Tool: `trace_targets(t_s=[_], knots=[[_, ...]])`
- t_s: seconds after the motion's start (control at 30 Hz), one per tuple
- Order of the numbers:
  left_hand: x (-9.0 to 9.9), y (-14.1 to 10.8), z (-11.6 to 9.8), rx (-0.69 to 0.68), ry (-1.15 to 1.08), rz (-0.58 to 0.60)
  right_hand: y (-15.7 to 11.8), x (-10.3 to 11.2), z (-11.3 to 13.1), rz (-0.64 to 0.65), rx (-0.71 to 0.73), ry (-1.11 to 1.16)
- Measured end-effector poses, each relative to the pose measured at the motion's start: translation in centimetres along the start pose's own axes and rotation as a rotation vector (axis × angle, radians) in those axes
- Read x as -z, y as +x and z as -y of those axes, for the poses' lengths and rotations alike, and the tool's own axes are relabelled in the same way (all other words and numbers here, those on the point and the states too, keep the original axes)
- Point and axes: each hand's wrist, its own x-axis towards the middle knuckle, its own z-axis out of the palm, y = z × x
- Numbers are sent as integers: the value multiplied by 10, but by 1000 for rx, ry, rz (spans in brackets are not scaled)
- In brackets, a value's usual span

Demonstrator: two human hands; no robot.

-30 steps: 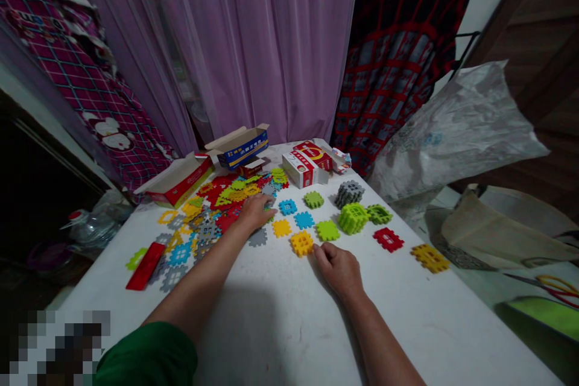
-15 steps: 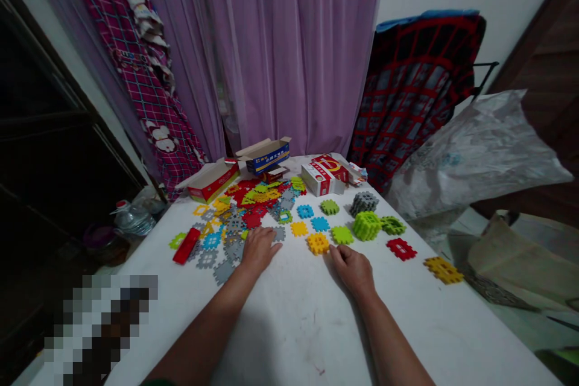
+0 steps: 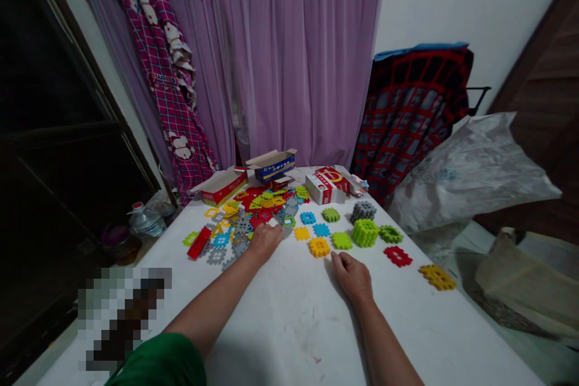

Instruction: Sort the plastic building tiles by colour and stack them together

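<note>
My left hand reaches to the right edge of a heap of notched plastic building tiles. Its fingers are closed at a grey tile, which sticks out beyond the fingertips; the grip itself is partly hidden. My right hand rests on the table as a loose fist, with nothing visible in it. Just beyond it lies an orange-yellow tile stack. Around that are a yellow tile, blue tiles and a flat green tile. The heap mixes grey, red, yellow and green tiles.
Farther right stand a green tile stack, a grey stack, red tiles and dark-yellow tiles. Open cartons, a red box, a blue box and a white-red box, line the white table's far edge.
My left hand has gone from fingers spread flat over the tiles to fingers closed at the grey tile. My right hand stays in place. The camera view has tilted upward.
</note>
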Motion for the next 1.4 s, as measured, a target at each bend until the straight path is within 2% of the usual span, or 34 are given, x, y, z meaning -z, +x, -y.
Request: trace_targets(t_s=[0.2,0.33,0.47,0.57,0.63,0.73,0.9,1.07,1.2,1.3,1.4], knots=[[-11,13,10,41,-68,-16,3,1,2,-7,-34,30],[0,12,39,66,-109,-82,1,2,0,-13,-16,39],[14,-21,88,149,-132,-141,1,2,-2,11,-25,34],[8,-55,109,197,-252,-207,1,1,-3,16,-33,16],[-5,-72,108,202,-299,-233,1,1,-3,21,-33,4],[-30,-85,95,198,-298,-227,-1,1,-3,21,-18,-1],[-54,-71,79,227,-258,-179,-2,1,-8,47,-14,-32],[-59,-44,74,161,-313,-287,-3,2,-10,78,-41,-57],[-56,-30,74,58,-524,-432,-5,0,-13,36,-49,-25],[-51,-31,82,139,-662,-533,-6,-2,-16,0,-49,-19],[-50,-35,91,241,-717,-572,-7,-2,-16,-23,-69,-34]])
